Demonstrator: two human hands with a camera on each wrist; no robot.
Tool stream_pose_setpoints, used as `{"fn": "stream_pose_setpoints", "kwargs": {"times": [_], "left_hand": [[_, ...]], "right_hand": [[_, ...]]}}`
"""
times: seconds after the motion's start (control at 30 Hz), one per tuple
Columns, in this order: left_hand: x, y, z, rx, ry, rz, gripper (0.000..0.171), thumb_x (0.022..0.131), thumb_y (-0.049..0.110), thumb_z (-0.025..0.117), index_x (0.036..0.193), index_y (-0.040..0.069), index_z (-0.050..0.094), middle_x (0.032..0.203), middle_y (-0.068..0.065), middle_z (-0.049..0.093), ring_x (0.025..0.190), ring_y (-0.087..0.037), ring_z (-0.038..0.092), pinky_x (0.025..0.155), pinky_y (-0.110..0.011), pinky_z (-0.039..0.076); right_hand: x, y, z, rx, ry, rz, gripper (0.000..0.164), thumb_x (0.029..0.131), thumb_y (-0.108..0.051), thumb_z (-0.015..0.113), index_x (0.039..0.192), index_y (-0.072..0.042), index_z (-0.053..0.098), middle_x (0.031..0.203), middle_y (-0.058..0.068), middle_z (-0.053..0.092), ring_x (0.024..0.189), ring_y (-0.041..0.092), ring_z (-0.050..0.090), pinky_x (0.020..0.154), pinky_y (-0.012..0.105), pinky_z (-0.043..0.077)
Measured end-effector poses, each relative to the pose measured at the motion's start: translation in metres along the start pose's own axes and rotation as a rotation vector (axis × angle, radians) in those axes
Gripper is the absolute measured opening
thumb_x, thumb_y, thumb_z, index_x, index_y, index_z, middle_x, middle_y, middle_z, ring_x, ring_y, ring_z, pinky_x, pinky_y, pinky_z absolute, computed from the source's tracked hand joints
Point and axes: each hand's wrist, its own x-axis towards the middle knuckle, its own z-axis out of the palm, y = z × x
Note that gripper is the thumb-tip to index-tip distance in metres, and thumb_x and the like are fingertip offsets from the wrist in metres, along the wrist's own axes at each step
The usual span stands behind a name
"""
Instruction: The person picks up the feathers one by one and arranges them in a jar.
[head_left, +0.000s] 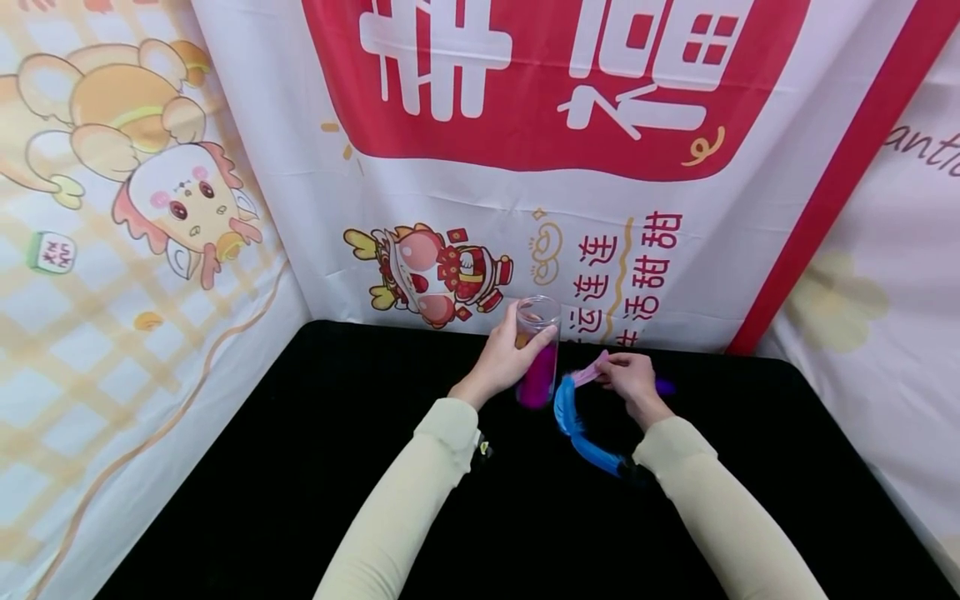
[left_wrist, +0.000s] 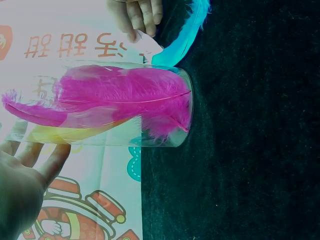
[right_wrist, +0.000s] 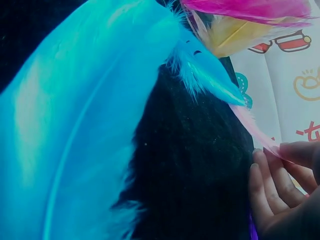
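My left hand (head_left: 501, 358) grips a clear cylindrical jar (head_left: 538, 310), upright on the black table near its back edge. Inside the jar, magenta feathers (left_wrist: 120, 92) and a yellow feather (left_wrist: 75, 134) show through the wall. To the right of it, my right hand (head_left: 633, 382) pinches a pale pink feather (head_left: 588, 372) between thumb and fingers. One blue feather (head_left: 566, 404) overlaps the pink one's left end in the head view. Nearer to me, a second blue feather (head_left: 597, 455) lies toward the right cuff. Part of a purple feather (head_left: 664, 386) shows behind my right hand.
The black table (head_left: 315, 467) has rounded back corners. A white and red printed cloth (head_left: 442, 187) hangs right behind it, close to the jar. Another patterned cloth (head_left: 97, 333) hangs along the left side, and a pale one (head_left: 885, 375) on the right.
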Motion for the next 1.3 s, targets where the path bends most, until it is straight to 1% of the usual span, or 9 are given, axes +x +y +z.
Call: {"fn": "stream_pose_setpoints", "kwargs": {"times": [0.17, 0.37, 0.63, 0.8, 0.97, 1.03, 1.1, 1.17, 1.3], "left_hand": [[0.0, 0.001, 0.0, 0.002, -0.002, 0.002, 0.072, 0.099, 0.056, 0.06, 0.154, 0.019, 0.032, 0.136, -0.009, 0.06, 0.124, -0.018, 0.059, 0.107, -0.041, 0.046], [-0.001, 0.001, 0.0, 0.002, -0.003, -0.001, 0.073, 0.099, 0.057, 0.06, 0.154, 0.018, 0.032, 0.137, -0.011, 0.059, 0.124, -0.019, 0.059, 0.108, -0.041, 0.045], [0.001, -0.003, 0.002, 0.032, 0.008, 0.04, 0.073, 0.1, 0.054, 0.06, 0.155, 0.014, 0.031, 0.138, -0.014, 0.06, 0.119, -0.021, 0.063, 0.105, -0.044, 0.048], [0.002, -0.004, 0.002, 0.032, 0.009, 0.047, 0.075, 0.1, 0.055, 0.06, 0.155, 0.013, 0.031, 0.136, -0.013, 0.061, 0.119, -0.021, 0.063, 0.105, -0.043, 0.048], [0.001, -0.004, 0.002, 0.031, 0.008, 0.043, 0.076, 0.099, 0.056, 0.06, 0.155, 0.014, 0.031, 0.137, -0.015, 0.06, 0.12, -0.022, 0.062, 0.106, -0.044, 0.047], [0.001, -0.004, 0.002, 0.029, 0.006, 0.039, 0.075, 0.099, 0.057, 0.06, 0.155, 0.016, 0.032, 0.137, -0.015, 0.06, 0.12, -0.022, 0.062, 0.106, -0.044, 0.047], [0.001, -0.004, 0.002, 0.03, 0.004, 0.036, 0.074, 0.099, 0.057, 0.059, 0.155, 0.017, 0.032, 0.137, -0.012, 0.061, 0.119, -0.021, 0.062, 0.106, -0.043, 0.047], [0.001, -0.003, 0.002, 0.035, 0.006, 0.03, 0.073, 0.099, 0.058, 0.059, 0.154, 0.018, 0.032, 0.136, -0.009, 0.061, 0.119, -0.02, 0.062, 0.105, -0.043, 0.047], [0.001, -0.002, 0.001, 0.035, 0.006, 0.02, 0.074, 0.098, 0.059, 0.059, 0.155, 0.019, 0.032, 0.136, -0.009, 0.061, 0.119, -0.019, 0.062, 0.105, -0.042, 0.048]], "right_hand": [[0.001, -0.004, -0.005, 0.046, 0.038, -0.031, 0.029, 0.099, -0.006, 0.067, 0.122, 0.011, 0.068, 0.096, 0.017, 0.075, 0.073, 0.012, 0.071, 0.078, 0.036, 0.061], [-0.001, -0.013, -0.011, 0.037, 0.053, -0.065, 0.027, 0.099, -0.009, 0.068, 0.119, 0.009, 0.07, 0.094, 0.008, 0.072, 0.075, 0.01, 0.07, 0.08, 0.034, 0.061], [-0.006, -0.027, -0.02, 0.032, 0.038, -0.138, 0.028, 0.1, -0.012, 0.067, 0.119, 0.009, 0.069, 0.105, 0.014, 0.072, 0.086, 0.019, 0.073, 0.087, 0.039, 0.059], [-0.009, -0.034, -0.026, 0.026, 0.022, -0.148, 0.031, 0.101, -0.013, 0.065, 0.122, 0.01, 0.067, 0.113, 0.018, 0.069, 0.088, 0.018, 0.072, 0.084, 0.032, 0.059], [-0.01, -0.036, -0.029, 0.021, 0.01, -0.171, 0.031, 0.101, -0.012, 0.065, 0.122, 0.01, 0.067, 0.109, 0.016, 0.07, 0.089, 0.02, 0.072, 0.08, 0.029, 0.06], [-0.01, -0.037, -0.03, 0.028, 0.001, -0.184, 0.032, 0.101, -0.012, 0.065, 0.122, 0.011, 0.067, 0.109, 0.016, 0.071, 0.087, 0.018, 0.073, 0.08, 0.028, 0.06], [-0.01, -0.038, -0.031, 0.031, -0.007, -0.193, 0.033, 0.101, -0.012, 0.065, 0.124, 0.012, 0.066, 0.109, 0.016, 0.071, 0.081, 0.01, 0.071, 0.077, 0.024, 0.059], [-0.011, -0.041, -0.032, 0.034, -0.014, -0.199, 0.034, 0.101, -0.013, 0.065, 0.125, 0.012, 0.065, 0.111, 0.018, 0.071, 0.08, 0.009, 0.071, 0.077, 0.023, 0.058], [-0.012, -0.046, -0.034, 0.04, -0.017, -0.209, 0.033, 0.102, -0.013, 0.065, 0.123, 0.012, 0.066, 0.107, 0.014, 0.072, 0.079, 0.008, 0.071, 0.074, 0.021, 0.058]]}}
